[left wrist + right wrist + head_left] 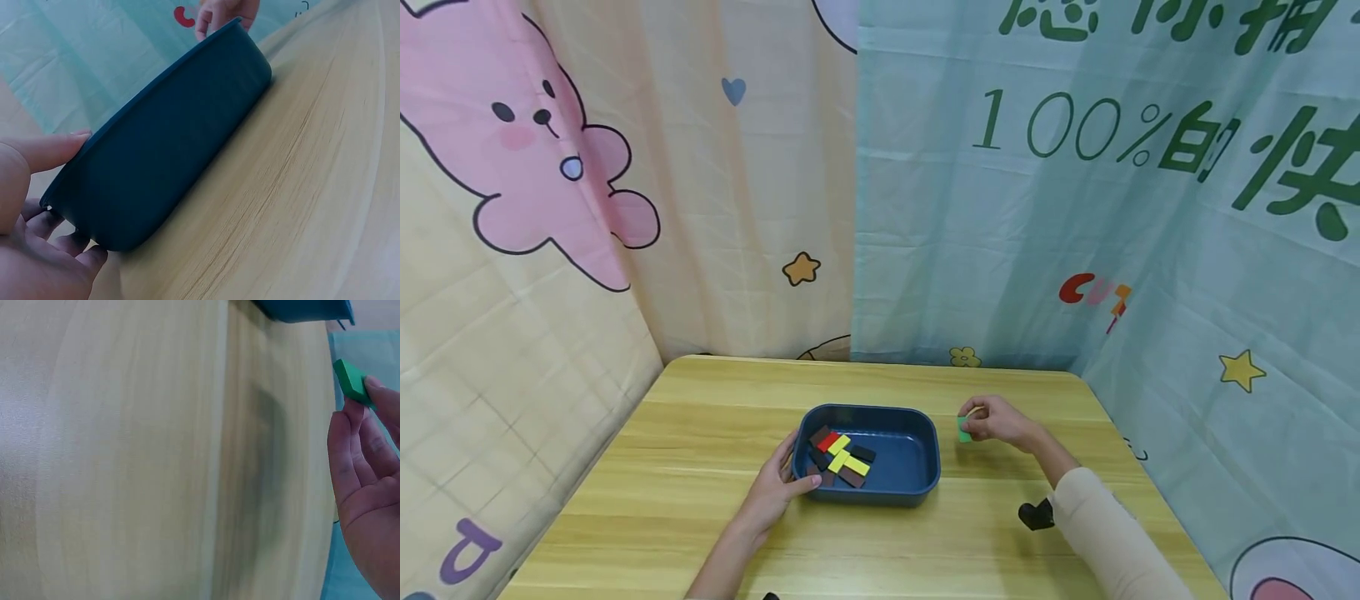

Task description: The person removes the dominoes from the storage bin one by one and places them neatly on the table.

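A dark blue rectangular bin (898, 497) stands on the table, with several small flat blocks in its left half: yellow blocks (856, 465), a red block (828, 442), brown and black ones. My left hand (772, 483) grips the bin's left end, thumb over the rim and fingers round the outer wall, as the left wrist view also shows (56, 250). To the right of the bin, my right hand (997, 422) pinches a green block (352, 381) between thumb and fingers. In the right wrist view the block is held above the table, apart from the bin.
The wooden table (700, 417) has wood-grain stripes and rounded back corners. Printed curtains (955, 250) hang behind it and at both sides. A black object (1036, 515) shows beside the right sleeve.
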{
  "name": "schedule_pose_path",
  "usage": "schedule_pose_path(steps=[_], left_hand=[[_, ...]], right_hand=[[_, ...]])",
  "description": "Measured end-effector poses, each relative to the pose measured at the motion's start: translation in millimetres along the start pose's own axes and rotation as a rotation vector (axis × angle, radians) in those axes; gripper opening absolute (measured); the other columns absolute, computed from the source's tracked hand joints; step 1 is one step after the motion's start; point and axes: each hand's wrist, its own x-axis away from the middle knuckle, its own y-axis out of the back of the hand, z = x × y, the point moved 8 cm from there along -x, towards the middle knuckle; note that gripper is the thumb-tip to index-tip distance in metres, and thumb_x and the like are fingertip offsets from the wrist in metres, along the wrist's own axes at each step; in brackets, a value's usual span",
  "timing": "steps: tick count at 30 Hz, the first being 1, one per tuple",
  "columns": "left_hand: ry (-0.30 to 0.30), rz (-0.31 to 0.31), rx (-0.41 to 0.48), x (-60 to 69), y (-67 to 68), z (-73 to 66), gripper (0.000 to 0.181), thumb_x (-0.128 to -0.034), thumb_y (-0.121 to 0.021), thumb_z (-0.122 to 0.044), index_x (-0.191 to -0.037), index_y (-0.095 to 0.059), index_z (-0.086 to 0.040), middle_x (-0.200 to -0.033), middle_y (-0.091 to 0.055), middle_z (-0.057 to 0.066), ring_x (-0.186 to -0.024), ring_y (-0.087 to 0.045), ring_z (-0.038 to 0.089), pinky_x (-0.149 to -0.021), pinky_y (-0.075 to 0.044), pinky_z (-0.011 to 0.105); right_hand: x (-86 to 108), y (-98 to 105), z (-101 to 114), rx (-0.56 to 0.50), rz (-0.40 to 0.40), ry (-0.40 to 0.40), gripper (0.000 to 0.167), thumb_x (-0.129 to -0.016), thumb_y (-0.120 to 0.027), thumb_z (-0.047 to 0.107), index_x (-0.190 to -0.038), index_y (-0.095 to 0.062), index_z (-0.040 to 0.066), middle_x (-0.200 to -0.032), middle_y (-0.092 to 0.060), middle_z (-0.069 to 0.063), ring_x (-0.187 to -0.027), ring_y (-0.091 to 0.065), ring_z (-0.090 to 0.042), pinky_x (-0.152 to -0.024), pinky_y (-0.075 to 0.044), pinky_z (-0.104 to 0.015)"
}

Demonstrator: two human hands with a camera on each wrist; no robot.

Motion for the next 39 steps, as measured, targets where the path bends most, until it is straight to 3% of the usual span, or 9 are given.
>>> schedule_pose_path(steps=[8,14,17,23,26,34,39], left_hand=[[0.012,-0.03,0.008,4.1,-1.8,0.7,0.091,-0.0892,-0.076,0.003,-0.163,-0.022,-0.002,-0.167,-0.014,0.028,-0.149,-0.021,0.049,-0.115,-0.033,0.055],[0.01,-0.036,0.018,4.7,-3.1,0.5,0.091,-0.0889,-0.077,0.003,-0.163,-0.023,-0.002,-0.167,-0.015,0.027,-0.149,-0.021,0.049,-0.115,-0.032,0.054],[0.016,-0.039,0.021,5.4,-2.3,0.5,0.092,-0.089,-0.077,0.002,-0.163,-0.023,-0.002,-0.167,-0.014,0.028,-0.149,-0.02,0.049,-0.115,-0.033,0.054],[0.014,-0.038,0.023,6.1,-2.1,0.1,0.091,-0.0901,-0.076,0.002,-0.163,-0.022,-0.002,-0.167,-0.014,0.027,-0.149,-0.02,0.05,-0.114,-0.034,0.054],[0.012,-0.043,0.022,6.3,-2.2,-0.2,0.09,-0.0904,-0.076,0.003,-0.163,-0.022,-0.001,-0.167,-0.015,0.027,-0.149,-0.021,0.049,-0.115,-0.033,0.054],[0.016,-0.053,0.026,6.6,-3.3,-0.3,0.089,-0.0904,-0.075,0.003,-0.162,-0.022,0.001,-0.167,-0.018,0.026,-0.149,-0.022,0.048,-0.115,-0.033,0.054],[0.017,-0.056,0.031,7.2,-3.5,-1.5,0.089,-0.0904,-0.075,0.004,-0.162,-0.022,0.001,-0.167,-0.019,0.025,-0.149,-0.024,0.047,-0.115,-0.034,0.054]], right_hand=[[-4.3,0.2,-30.1,0.074,-0.068,-0.015,0.021,-0.101,-0.064,0.001,-0.117,-0.062,-0.012,-0.097,-0.072,-0.011,-0.086,-0.069,-0.022,-0.078,-0.061,-0.038],[-4.4,-1.0,-42.1,0.098,-0.108,-0.019,0.016,-0.1,-0.064,-0.003,-0.112,-0.063,-0.012,-0.096,-0.071,-0.014,-0.084,-0.068,-0.022,-0.075,-0.061,-0.036],[-4.6,-1.7,-42.6,0.154,-0.132,-0.021,0.014,-0.099,-0.064,-0.002,-0.111,-0.065,-0.011,-0.094,-0.07,-0.014,-0.081,-0.067,-0.023,-0.072,-0.06,-0.035],[-7.6,-0.1,-40.5,0.466,-0.213,0.001,0.011,-0.096,-0.073,0.008,-0.105,-0.075,0.0,-0.086,-0.067,-0.001,-0.07,-0.06,-0.015,-0.065,-0.054,-0.031],[-8.9,1.3,-39.7,0.558,-0.243,0.014,0.01,-0.095,-0.076,0.01,-0.102,-0.077,0.004,-0.085,-0.067,0.003,-0.071,-0.059,-0.014,-0.066,-0.053,-0.032],[-7.4,1.9,-35.4,0.593,-0.218,-0.008,0.012,-0.096,-0.075,0.013,-0.104,-0.075,0.005,-0.091,-0.067,0.003,-0.085,-0.061,-0.016,-0.076,-0.054,-0.036],[-7.6,7.2,-19.2,0.605,-0.183,0.003,0.016,-0.097,-0.074,0.012,-0.108,-0.074,0.0,-0.091,-0.067,0.002,-0.088,-0.063,-0.018,-0.079,-0.055,-0.04]])
